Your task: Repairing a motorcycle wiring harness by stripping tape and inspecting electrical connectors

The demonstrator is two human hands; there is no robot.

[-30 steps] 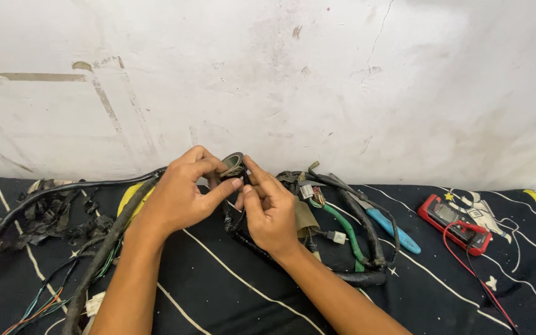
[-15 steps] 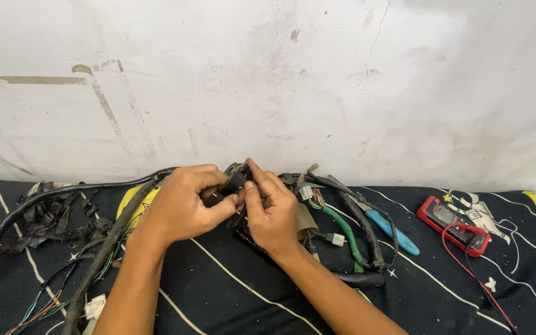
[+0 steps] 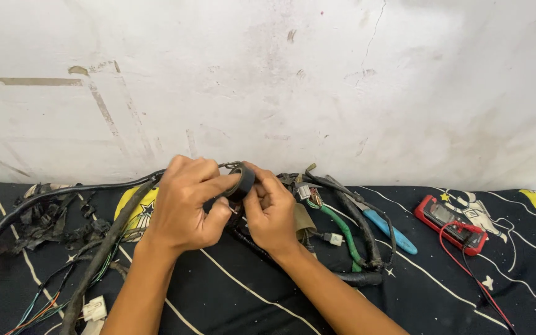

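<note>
A small roll of black tape (image 3: 243, 181) is pinched between both my hands, just above a bundle of black wiring (image 3: 243, 232). My left hand (image 3: 184, 205) curls over the roll from the left, thumb and forefinger on it. From the right, my right hand (image 3: 273, 209) grips the roll with its fingertips. The harness wires run under my hands and are partly hidden by them. Both hands sit over a dark star-patterned cloth (image 3: 218, 291) in front of a stained white wall.
A thick black cable (image 3: 94, 260) runs left with coloured wires and a white connector (image 3: 94, 308). Scraps of old black tape (image 3: 44, 217) lie far left. A green wire (image 3: 342, 232), a blue-handled tool (image 3: 389, 231) and a red multimeter (image 3: 454, 223) with a red lead lie to the right.
My hands have shifted slightly right and down over the harness, and the black tape roll now shows more plainly between the fingertips.
</note>
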